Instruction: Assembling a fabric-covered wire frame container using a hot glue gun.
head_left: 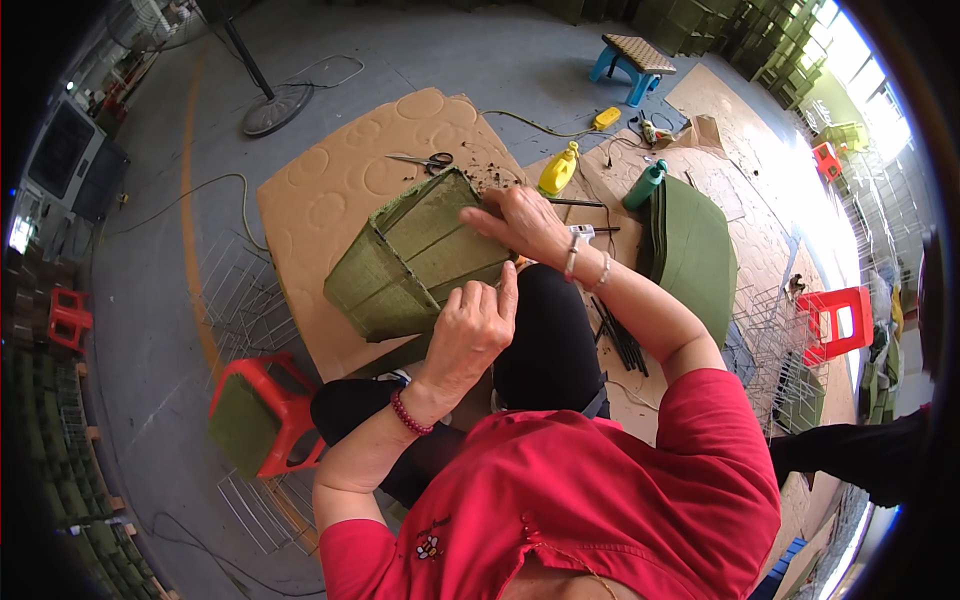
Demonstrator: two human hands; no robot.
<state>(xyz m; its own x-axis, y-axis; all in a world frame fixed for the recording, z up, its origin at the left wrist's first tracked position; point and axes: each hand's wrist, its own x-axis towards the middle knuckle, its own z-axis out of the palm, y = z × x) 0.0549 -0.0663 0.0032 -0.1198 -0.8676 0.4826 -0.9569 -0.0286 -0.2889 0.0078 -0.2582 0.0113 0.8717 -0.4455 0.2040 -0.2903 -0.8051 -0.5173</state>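
A square green basket [400, 262] covered in felt-like fabric lies on its side across my lap, over the brown cardboard sheet [330, 190]. My left hand [470, 325] presses on its near lower edge, thumb up against the fabric. My right hand [520, 222] grips the upper rim at the far corner, fingers curled over the fabric. A red bead bracelet is on my left wrist and a light bracelet on my right.
Scissors [425, 160], a yellow bottle [558, 170], a green bottle [645, 185] and a stack of green fabric [695, 250] lie beyond. Black sticks [620, 340] lie by my right knee. Red stools [265, 410] [830, 320], wire frames [235, 280] and a fan base [272, 110] surround.
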